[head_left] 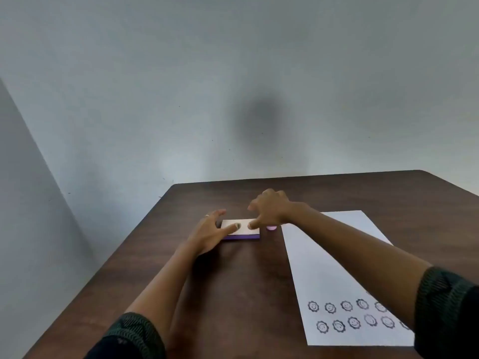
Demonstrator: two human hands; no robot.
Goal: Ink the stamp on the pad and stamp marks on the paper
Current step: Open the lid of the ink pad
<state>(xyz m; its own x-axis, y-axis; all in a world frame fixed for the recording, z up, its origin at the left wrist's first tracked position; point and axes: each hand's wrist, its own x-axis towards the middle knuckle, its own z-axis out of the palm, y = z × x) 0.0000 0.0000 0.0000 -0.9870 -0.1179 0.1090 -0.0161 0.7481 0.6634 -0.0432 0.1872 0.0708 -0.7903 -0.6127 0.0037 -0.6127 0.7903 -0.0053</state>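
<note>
On a dark brown wooden table [233, 294] against grey walls [233, 73], the left hand [207, 234] and right hand [269, 211] press loose thumbs, grasping nothing, onto the purple-based, apparently closed ink pad [243, 233].

A flat rectangular purple-based ink pad with a closed pale lid [241, 229] lies on the dark brown wooden table [233, 294], toward its far edge. Just to its right stands a small pink round stamp [271, 228], partly hidden. A white paper sheet [324, 255] lies right of both, reaching toward the near edge, with two rows of round smiling-face stamp marks [347, 314] at its near end.
</note>
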